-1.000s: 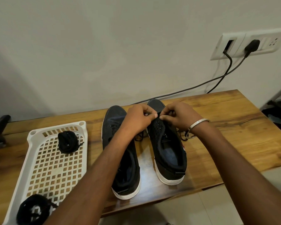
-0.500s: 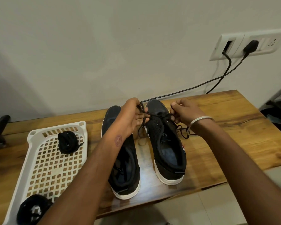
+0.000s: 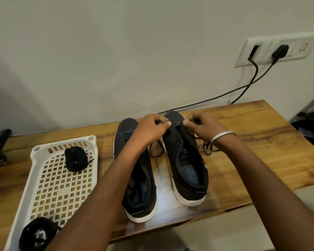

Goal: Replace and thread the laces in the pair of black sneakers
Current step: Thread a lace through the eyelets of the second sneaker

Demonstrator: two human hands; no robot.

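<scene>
A wooden worktop [image 3: 261, 142] is set against a plain pale wall [image 3: 116, 51]; a white socket plate [image 3: 279, 49] is fixed to that wall at the right, and two black cables [image 3: 225, 95] are run from it down toward the worktop's far edge. At the left, a white lattice tray [image 3: 62, 178] is laid flat on the worktop; one coiled black lace [image 3: 74, 159] is held at its far end and a second dark bundle [image 3: 38, 234] at its near corner. Two black sneakers with white soles are stood side by side near the middle, toes toward the wall: the left sneaker [image 3: 140, 178] and the right sneaker [image 3: 187, 165]. Both forearms are stretched forward over them. The left hand [image 3: 150, 129] and the right hand [image 3: 201, 125] are brought together over the right sneaker's toe end, and each grip is pinched closed on a thin black lace [image 3: 172, 126] drawn between them. Loose loops of that lace are trailed onto the worktop on either side of the shoe. A silver bangle [image 3: 221, 135] is worn on the right wrist.
</scene>
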